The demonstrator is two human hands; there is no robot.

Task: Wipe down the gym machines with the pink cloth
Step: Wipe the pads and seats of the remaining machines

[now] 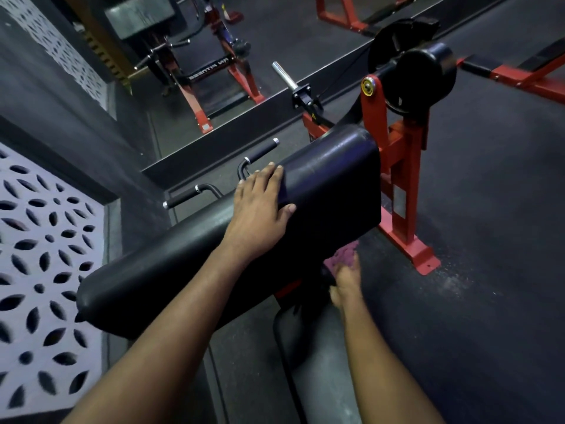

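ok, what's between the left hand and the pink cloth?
Head view: only the black pad. The left hand rests on it; the pink cloth is past its edge, in the right hand.

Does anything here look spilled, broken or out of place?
Only a pale dusty scatter on the floor beside the red foot plate. The black pad under the left hand looks intact; the right hand holds the pink cloth below it.

Glossy, perhaps vinyl, arm pad (321, 179)
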